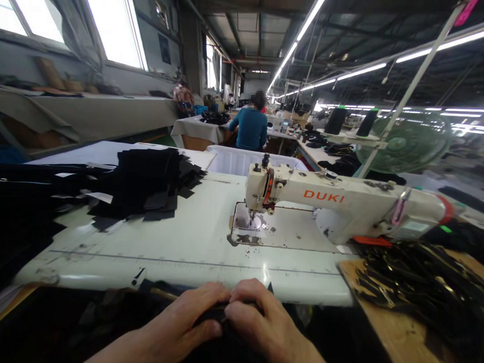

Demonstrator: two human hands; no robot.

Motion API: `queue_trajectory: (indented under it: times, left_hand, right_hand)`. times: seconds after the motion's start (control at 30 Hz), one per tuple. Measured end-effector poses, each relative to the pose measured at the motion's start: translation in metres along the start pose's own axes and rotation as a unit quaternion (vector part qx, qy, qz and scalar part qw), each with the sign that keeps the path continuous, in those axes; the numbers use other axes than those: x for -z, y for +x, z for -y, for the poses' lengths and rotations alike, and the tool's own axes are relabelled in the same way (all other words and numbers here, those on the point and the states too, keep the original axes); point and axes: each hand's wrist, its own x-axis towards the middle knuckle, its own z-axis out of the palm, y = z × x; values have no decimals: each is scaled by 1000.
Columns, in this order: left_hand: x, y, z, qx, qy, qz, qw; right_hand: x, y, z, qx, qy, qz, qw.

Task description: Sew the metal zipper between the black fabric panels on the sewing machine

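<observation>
My left hand (186, 318) and my right hand (262, 321) meet in front of the table's near edge, their fingertips almost touching. Both are closed, with thumbs and fingers pinching a piece of black fabric (226, 349). Its lower part merges with the dark area below, so its full shape is hard to make out. Beyond my hands stands a white sewing machine (289, 191) lettered DUKI, its needle above the metal plate (248, 222). No cloth lies under the needle.
Stacked black fabric pieces (146, 180) cover the table's left side. On the right, a wooden board (403, 338) carries a heap of black strips with zippers (418, 280). Thread cones (335, 120) and a green fan (404, 140) stand behind. A person in blue (250, 128) sits farther back.
</observation>
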Motion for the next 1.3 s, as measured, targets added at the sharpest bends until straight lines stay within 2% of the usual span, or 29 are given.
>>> queue_trajectory:
  times: [0.1, 0.17, 0.23, 0.3, 0.47, 0.57, 0.67, 0.73, 0.8, 0.9, 0.97, 1.0, 1.1, 1.17, 1.3]
  left_hand:
    - [-9, -2, -6, 18, 10, -62, 998]
    - [-12, -5, -10, 9, 51, -106, 993]
    - [-15, -8, -12, -7, 110, -152, 982]
    - [-18, -9, -14, -3, 147, -183, 972]
    - [-32, -8, -13, 26, 161, -222, 961]
    - [-34, -11, -10, 34, 150, -219, 964]
    - [-27, -16, -10, 83, 96, -170, 977]
    - [-21, -18, -10, 81, 92, -147, 982]
    - [-15, -17, -11, 49, 143, -147, 978]
    - [-11, -13, -12, -41, 227, -140, 963]
    - [-11, -12, -13, -97, 229, -140, 958]
    - [-11, -13, -13, -100, 216, -148, 960]
    - [-15, -15, -15, -5, 147, -179, 973]
    - [-17, -16, -14, 55, 102, -167, 979]
    - [-23, -13, -12, 45, 76, -153, 984]
  right_hand:
    - [2, 5, -6, -48, 63, -70, 994]
    - [7, 6, -6, -142, 87, -97, 981]
    - [12, 4, -1, -219, 93, -90, 967]
    - [14, -1, 7, -236, 86, -75, 965]
    - [0, -5, 15, -208, 43, -55, 976]
    - [-8, -4, 11, -175, 69, -53, 981]
    - [-11, -5, 5, -177, 91, -66, 978]
    - [-11, -7, 3, -188, 103, -72, 974]
    - [-12, -8, 3, -198, 112, -71, 971]
    - [-13, -7, 4, -219, 119, -48, 967]
    - [-12, -6, 5, -234, 124, -26, 964]
    - [-11, -6, 6, -240, 125, -18, 963]
    - [-4, -6, 8, -244, 126, -12, 962]
    - [0, -6, 7, -243, 133, -9, 961]
    - [4, -6, 5, -267, 142, 2, 953]
